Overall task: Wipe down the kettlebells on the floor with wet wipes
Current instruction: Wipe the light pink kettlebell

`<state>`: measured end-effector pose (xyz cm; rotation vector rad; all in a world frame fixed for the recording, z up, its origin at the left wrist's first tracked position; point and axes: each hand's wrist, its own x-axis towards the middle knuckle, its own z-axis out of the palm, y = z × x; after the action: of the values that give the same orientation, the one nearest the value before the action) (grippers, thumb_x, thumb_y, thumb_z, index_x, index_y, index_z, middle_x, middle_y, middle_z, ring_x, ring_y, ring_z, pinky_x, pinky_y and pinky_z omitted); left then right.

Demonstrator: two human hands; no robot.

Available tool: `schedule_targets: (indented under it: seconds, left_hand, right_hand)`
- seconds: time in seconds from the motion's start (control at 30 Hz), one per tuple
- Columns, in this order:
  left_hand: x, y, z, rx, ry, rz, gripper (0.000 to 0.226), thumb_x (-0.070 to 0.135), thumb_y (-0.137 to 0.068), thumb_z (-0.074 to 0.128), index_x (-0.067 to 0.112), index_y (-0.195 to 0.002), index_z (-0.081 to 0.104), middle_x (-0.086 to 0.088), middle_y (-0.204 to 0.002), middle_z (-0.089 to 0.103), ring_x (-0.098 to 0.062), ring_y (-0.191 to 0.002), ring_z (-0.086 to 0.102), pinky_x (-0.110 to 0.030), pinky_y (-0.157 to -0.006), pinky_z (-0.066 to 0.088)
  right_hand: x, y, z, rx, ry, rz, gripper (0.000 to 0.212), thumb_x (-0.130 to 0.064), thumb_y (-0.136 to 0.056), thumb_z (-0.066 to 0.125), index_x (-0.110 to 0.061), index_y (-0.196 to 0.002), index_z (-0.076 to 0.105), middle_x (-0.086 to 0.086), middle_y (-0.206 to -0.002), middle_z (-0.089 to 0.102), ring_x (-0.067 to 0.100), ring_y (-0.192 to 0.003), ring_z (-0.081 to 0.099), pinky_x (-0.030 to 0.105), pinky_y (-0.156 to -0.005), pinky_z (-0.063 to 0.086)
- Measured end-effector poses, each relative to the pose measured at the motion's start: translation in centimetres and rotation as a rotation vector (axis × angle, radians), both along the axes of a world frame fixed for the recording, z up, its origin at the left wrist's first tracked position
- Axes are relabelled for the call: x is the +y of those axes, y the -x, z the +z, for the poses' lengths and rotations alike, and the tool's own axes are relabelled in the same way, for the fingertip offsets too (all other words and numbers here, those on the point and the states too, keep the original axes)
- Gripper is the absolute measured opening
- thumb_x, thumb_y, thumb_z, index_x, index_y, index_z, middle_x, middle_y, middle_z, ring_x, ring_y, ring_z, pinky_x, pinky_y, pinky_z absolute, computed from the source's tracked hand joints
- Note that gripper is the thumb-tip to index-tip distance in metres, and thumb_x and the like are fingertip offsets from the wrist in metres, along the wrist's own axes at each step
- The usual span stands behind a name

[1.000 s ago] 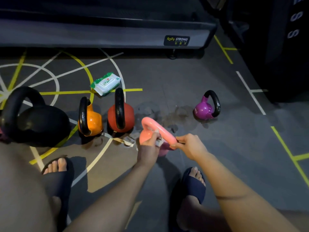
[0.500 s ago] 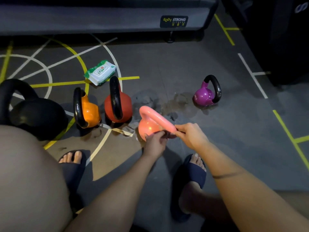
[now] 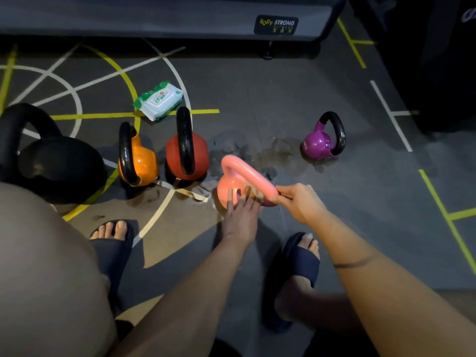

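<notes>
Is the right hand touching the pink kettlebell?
Touching. The head view shows the right hand pinching the near end of the pink kettlebell's handle, with no gap between them.

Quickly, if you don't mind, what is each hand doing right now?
Left hand: fingers spread flat against the pink kettlebell; a wipe under them cannot be told.
Right hand: closed on the kettlebell's handle.
</notes>
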<state>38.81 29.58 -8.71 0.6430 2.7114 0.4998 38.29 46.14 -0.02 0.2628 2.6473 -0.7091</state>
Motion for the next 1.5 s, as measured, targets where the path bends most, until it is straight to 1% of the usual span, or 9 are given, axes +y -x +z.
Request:
schedule_targets:
  seconds: [0.17,0.3,0.67,0.9,1.0,1.17,1.3,1.43,1.5]
  left_hand:
    - [0.8,-0.6,0.1,-0.186,-0.303,0.116,0.052,0.006,-0.088,0.051,0.021,-0.138,0.053,0.0,-0.136,0.059,-0.025,-0.141,0.04,-0.048,-0.125,-0.01]
    - [0.2,0.0,-0.2,-0.432,-0.442,0.168,0.06,0.008,-0.085,0.048,0.037,-0.138,0.048,0.001,-0.135,0.064,-0.028,-0.143,0.037,-0.046,-0.125,-0.007]
    - [-1.1,0.0,0.0,0.063,0.139,-0.128,0.056,0.018,-0.106,0.032,0.019,-0.161,0.017,0.0,-0.168,0.019,-0.021,-0.157,-0.001,-0.055,-0.12,-0.017]
    - [0.0,0.7,-1.2,0.056,0.043,-0.12,0.052,0.023,-0.107,0.037,0.015,-0.158,0.028,-0.003,-0.166,0.027,-0.023,-0.156,0.007,-0.049,-0.123,-0.009]
    - [-0.3,0.7,-0.2,-0.145,-0.261,-0.004,0.052,0.011,-0.093,0.051,0.023,-0.144,0.048,-0.002,-0.142,0.056,-0.032,-0.142,0.033,-0.045,-0.125,0.009]
    - [-0.2,1.0,-0.6,-0.758,-0.571,0.221,0.074,0.021,-0.073,0.049,0.058,-0.137,0.04,-0.005,-0.151,0.048,-0.03,-0.144,0.038,-0.039,-0.118,0.035]
    - [-0.1,1.5,-0.1,-0.987,-0.857,0.308,0.067,0.003,-0.075,0.051,0.033,-0.134,0.058,-0.001,-0.14,0.058,-0.014,-0.129,0.053,-0.025,-0.098,0.045]
    - [-0.9,1.4,0.6,-1.135,-1.036,0.382,0.07,-0.016,-0.081,0.042,0.022,-0.137,0.057,0.005,-0.148,0.055,-0.01,-0.139,0.044,-0.024,-0.103,0.038]
    - [-1.0,1.1,1.5,-1.25,-1.099,0.476,0.06,-0.016,-0.084,0.034,0.024,-0.116,0.065,0.025,-0.115,0.07,-0.001,-0.119,0.053,-0.031,-0.1,0.036]
  right_hand:
    - [0.4,0.1,0.3,-0.015,0.018,0.011,0.024,-0.039,-0.093,0.069,-0.029,-0.113,0.076,0.0,-0.095,0.077,0.018,-0.091,0.069,0.04,-0.085,0.055]
    - [0.4,0.5,0.4,-0.06,0.047,0.007,0.023,-0.036,-0.092,0.07,-0.035,-0.115,0.075,-0.009,-0.095,0.077,0.013,-0.098,0.068,0.035,-0.093,0.052]
    - [0.0,0.1,0.3,-0.021,-0.009,0.017,0.026,-0.038,-0.093,0.068,-0.034,-0.118,0.073,-0.005,-0.096,0.078,0.019,-0.094,0.069,0.033,-0.086,0.052]
    - [0.0,0.3,0.2,-0.051,-0.039,0.019,0.03,-0.035,-0.095,0.066,-0.031,-0.124,0.07,0.004,-0.105,0.076,0.022,-0.099,0.068,0.039,-0.092,0.052]
    - [0.0,0.3,0.5,-0.068,-0.026,0.004,0.029,-0.035,-0.095,0.067,-0.032,-0.123,0.071,0.004,-0.103,0.077,0.022,-0.101,0.069,0.041,-0.095,0.052]
    - [-0.3,0.6,0.9,-0.085,-0.052,0.019,0.03,-0.038,-0.092,0.07,-0.033,-0.121,0.073,0.001,-0.101,0.077,0.015,-0.099,0.069,0.031,-0.091,0.049]
    - [-0.6,0.5,1.1,-0.09,-0.037,-0.003,0.03,-0.037,-0.092,0.07,-0.034,-0.122,0.072,-0.006,-0.101,0.078,0.008,-0.102,0.067,0.023,-0.088,0.045]
    - [-0.9,0.3,1.1,-0.095,-0.041,-0.011,0.03,-0.032,-0.095,0.067,-0.031,-0.125,0.07,-0.007,-0.106,0.076,0.004,-0.104,0.063,0.018,-0.083,0.039]
    - [-1.0,0.0,1.2,-0.091,-0.031,-0.006,0.031,-0.028,-0.097,0.064,-0.028,-0.128,0.069,-0.007,-0.109,0.076,0.003,-0.105,0.062,0.015,-0.085,0.038]
